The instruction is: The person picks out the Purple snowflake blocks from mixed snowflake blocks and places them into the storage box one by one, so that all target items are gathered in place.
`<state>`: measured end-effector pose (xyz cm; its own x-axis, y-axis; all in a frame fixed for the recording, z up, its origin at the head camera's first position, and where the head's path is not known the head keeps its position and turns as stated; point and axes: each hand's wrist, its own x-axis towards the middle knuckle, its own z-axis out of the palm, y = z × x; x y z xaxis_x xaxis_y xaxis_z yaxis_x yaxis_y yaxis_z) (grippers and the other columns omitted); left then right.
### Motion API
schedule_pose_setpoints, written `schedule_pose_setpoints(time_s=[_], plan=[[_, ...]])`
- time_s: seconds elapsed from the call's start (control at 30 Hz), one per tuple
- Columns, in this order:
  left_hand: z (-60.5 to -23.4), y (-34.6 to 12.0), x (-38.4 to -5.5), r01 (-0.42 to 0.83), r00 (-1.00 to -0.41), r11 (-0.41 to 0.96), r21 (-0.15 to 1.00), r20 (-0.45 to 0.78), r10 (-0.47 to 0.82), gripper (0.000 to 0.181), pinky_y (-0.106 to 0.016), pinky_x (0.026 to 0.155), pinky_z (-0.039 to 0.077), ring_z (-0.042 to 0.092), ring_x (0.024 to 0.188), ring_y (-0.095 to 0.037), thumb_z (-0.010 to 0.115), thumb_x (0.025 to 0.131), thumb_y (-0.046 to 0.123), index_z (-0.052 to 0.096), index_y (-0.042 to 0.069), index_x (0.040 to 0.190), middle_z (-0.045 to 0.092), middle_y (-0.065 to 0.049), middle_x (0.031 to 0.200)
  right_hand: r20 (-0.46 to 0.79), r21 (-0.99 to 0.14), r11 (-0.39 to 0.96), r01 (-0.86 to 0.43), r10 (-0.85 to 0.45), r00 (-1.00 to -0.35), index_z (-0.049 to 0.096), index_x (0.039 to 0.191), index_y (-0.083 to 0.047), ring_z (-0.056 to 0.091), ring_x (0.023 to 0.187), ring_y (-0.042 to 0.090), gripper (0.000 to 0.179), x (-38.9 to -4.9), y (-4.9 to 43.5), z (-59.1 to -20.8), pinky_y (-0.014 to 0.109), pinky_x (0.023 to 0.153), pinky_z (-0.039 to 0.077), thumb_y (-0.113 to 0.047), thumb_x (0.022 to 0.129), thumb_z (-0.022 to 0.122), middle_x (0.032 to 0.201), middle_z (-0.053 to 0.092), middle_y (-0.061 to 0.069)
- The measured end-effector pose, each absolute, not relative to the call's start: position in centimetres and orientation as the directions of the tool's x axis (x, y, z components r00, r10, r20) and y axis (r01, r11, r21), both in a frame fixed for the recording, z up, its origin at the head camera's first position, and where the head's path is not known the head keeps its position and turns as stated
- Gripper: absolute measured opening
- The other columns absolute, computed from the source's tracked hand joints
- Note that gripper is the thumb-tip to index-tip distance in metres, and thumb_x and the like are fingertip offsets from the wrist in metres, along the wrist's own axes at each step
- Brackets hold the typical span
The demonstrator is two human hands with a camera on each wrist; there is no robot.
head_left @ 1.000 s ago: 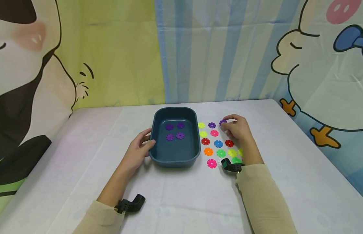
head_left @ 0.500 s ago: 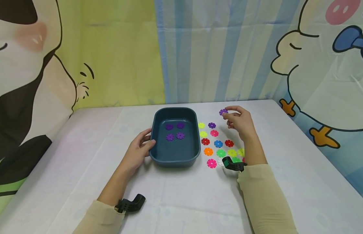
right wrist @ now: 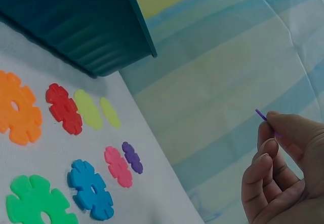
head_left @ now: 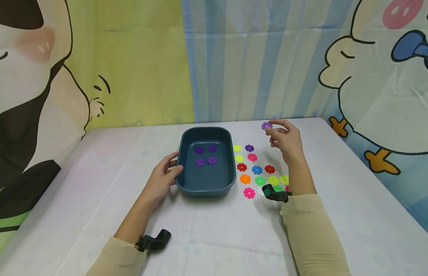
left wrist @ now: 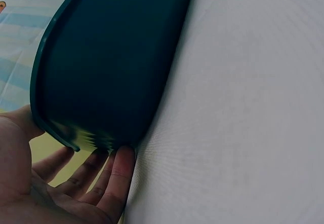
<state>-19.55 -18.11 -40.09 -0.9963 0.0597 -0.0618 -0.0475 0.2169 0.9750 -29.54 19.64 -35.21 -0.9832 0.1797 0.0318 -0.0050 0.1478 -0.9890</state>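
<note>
A dark blue-green plastic tub (head_left: 206, 180) stands on the table with several purple flower-shaped discs (head_left: 200, 162) lying flat inside. My left hand (head_left: 162, 174) holds the tub by its left side, thumb at the rim; in the left wrist view its fingers (left wrist: 119, 178) press the outer wall. Above the far part of the table, my right hand (head_left: 287, 142) pinches one purple disc (head_left: 266, 125) between thumb and index finger. The right wrist view shows that disc (right wrist: 260, 114) edge-on, mostly covered by the fingertips. Another purple disc (head_left: 249, 148) lies on the table right of the tub.
Discs of other colours lie spread right of the tub, among them a blue one (head_left: 256, 170), an orange one (head_left: 245, 179) and a pink one (head_left: 249, 193). The right wrist camera (head_left: 276, 193) overlaps some of them. Printed curtains hang behind the white table (head_left: 200, 237).
My right hand has lifted the purple disc off the table, moving it up and away toward the far edge. The left hand and the tub have stayed in place.
</note>
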Motion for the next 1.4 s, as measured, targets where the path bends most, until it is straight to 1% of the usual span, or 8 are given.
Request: schedule_pose_setpoints(time_s=[0.17,0.4,0.67,0.93,1.13,1.23,1.4], plan=[[-40.1,-18.1,-19.6,-0.047,-0.996,0.218,0.975,-0.061,0.059,0.058,-0.040,0.096,0.059,0.056,0.136,-0.035,0.056,0.107,0.025,0.036,0.022,0.161,0.047,-0.017,0.156,0.042,-0.990,0.137,-0.017,0.183,-0.982,0.064,0.130,-0.021,0.058,0.072,0.017,0.040,-29.4,19.6,-34.9,0.023,0.074,0.059,-0.038,0.095,0.075,0.091,0.071,-0.007],[-40.1,-18.1,-19.5,-0.044,-0.996,0.220,0.974,-0.059,0.061,0.058,-0.040,0.096,0.059,0.056,0.136,-0.035,0.056,0.107,0.025,0.035,0.022,0.161,0.047,-0.017,0.156,0.041,-0.991,0.136,-0.017,0.182,-0.983,0.064,0.130,-0.021,0.060,0.074,0.018,0.040,-29.3,19.4,-34.7,0.020,0.072,0.057,-0.038,0.095,0.075,0.091,0.071,-0.007],[-40.1,-18.1,-19.5,-0.045,-0.996,0.213,0.976,-0.060,0.062,0.058,-0.040,0.097,0.059,0.055,0.137,-0.035,0.056,0.107,0.025,0.035,0.022,0.161,0.047,-0.017,0.156,0.069,-0.990,0.133,-0.047,0.166,-0.984,0.064,0.132,-0.019,0.060,0.074,0.018,0.043,-28.9,19.0,-34.1,0.020,0.071,0.057,-0.036,0.095,0.076,0.091,0.072,-0.007],[-40.0,-18.0,-19.5,-0.048,-0.996,0.220,0.974,-0.062,0.060,0.058,-0.044,0.099,0.057,0.054,0.138,-0.034,0.056,0.107,0.026,0.035,0.022,0.161,0.046,-0.016,0.157,0.100,-0.986,0.145,-0.083,0.116,-0.988,0.064,0.131,-0.019,0.059,0.073,0.016,0.042,-28.6,18.1,-33.6,0.020,0.069,0.056,-0.036,0.094,0.076,0.091,0.071,-0.006],[-40.0,-18.0,-19.6,-0.050,-0.996,0.220,0.974,-0.064,0.059,0.059,-0.042,0.098,0.058,0.055,0.137,-0.034,0.056,0.107,0.026,0.034,0.022,0.162,0.046,-0.016,0.157,0.121,-0.986,0.125,-0.110,0.090,-0.989,0.065,0.129,-0.018,0.059,0.073,0.017,0.042,-28.3,17.8,-33.1,0.022,0.070,0.057,-0.036,0.094,0.077,0.092,0.072,-0.004],[-40.0,-18.1,-19.6,-0.047,-0.996,0.219,0.975,-0.062,0.061,0.059,-0.041,0.097,0.058,0.055,0.137,-0.035,0.056,0.107,0.026,0.034,0.022,0.161,0.047,-0.017,0.157,0.137,-0.985,0.116,-0.130,0.055,-0.989,0.064,0.130,-0.016,0.059,0.072,0.018,0.042,-28.1,17.3,-32.8,0.021,0.068,0.056,-0.034,0.094,0.077,0.091,0.072,-0.004],[-40.1,-18.2,-19.5,-0.039,-0.996,0.216,0.976,-0.055,0.068,0.059,-0.039,0.095,0.059,0.056,0.136,-0.035,0.056,0.107,0.026,0.034,0.022,0.162,0.047,-0.017,0.156,0.160,-0.983,0.085,-0.160,-0.006,-0.987,0.064,0.130,-0.014,0.059,0.070,0.015,0.041,-27.7,16.7,-32.5,0.022,0.067,0.057,-0.029,0.094,0.077,0.090,0.072,-0.003]])
